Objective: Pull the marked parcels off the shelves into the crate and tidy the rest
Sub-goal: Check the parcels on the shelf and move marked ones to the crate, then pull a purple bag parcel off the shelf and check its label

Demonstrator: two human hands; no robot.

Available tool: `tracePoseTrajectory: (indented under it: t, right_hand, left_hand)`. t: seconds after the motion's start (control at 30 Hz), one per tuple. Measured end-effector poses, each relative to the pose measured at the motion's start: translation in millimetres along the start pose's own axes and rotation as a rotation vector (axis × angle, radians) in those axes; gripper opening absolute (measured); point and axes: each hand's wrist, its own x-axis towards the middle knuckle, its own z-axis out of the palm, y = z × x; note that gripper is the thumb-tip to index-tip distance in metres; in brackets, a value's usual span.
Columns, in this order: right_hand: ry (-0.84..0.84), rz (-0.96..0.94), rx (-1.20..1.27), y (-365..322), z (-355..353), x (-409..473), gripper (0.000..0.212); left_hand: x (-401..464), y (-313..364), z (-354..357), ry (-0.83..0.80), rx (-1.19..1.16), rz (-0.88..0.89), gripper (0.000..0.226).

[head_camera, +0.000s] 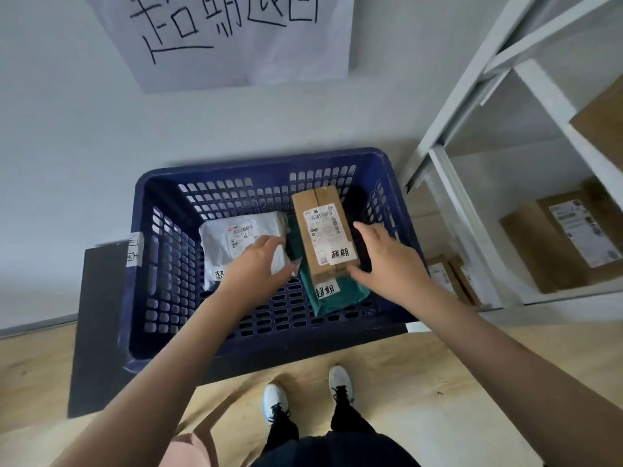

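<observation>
Evidently stowing: the right hand [387,261] has a spread grip against the cardboard parcel [323,230], the left hand [259,264] a relaxed one over the grey bag [236,244], inside the crate [168,183]. Next, probably the shelves [472,203] to its right.

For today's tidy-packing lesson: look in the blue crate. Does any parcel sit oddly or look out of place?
Yes. The cardboard box lies on top of the green bag instead of flat on the crate floor, and sits slightly skewed to the crate's walls. The white bag lies flat beside them. Nothing looks torn or spilled.
</observation>
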Motion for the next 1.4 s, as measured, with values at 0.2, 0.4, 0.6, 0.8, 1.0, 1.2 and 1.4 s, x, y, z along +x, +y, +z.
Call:
tracePoseTrajectory:
  t: [0.2, 0.4, 0.6, 0.8, 1.0, 1.2, 1.4]
  right_hand:
    - [0.120, -0.120, 0.018, 11, -24, -20, 0.074]
    - [0.160, -0.153, 0.097, 24, -38, -27, 0.068]
    - [0.193, -0.096, 0.154, 27, -50, -60, 0.063]
    - [0.204, 0.028, 0.219, 22, -51, -120, 0.060]
    - [0.257, 0.072, 0.104, 17, -65, -199, 0.067]
    - [0.334, 0.202, -0.008, 62, -93, -284, 0.060]
    - [0.359, 0.314, -0.061, 145, -119, -368, 0.063]
  left_hand:
    - [-43, 17, -28, 0.159, 0.102, -0.025, 0.054]
    - [-64, 34, -31, 0.246, 0.174, -0.058, 0.054]
    - [-80, 49, -30, 0.220, 0.241, -0.052, 0.056]
    - [-98, 90, -27, 0.230, 0.251, 0.097, 0.057]
    - [-126, 154, -10, 0.221, 0.363, 0.243, 0.063]
    - [-156, 236, 14, 0.210, 0.384, 0.383, 0.064]
    - [-176, 340, 57, 0.209, 0.398, 0.493, 0.060]
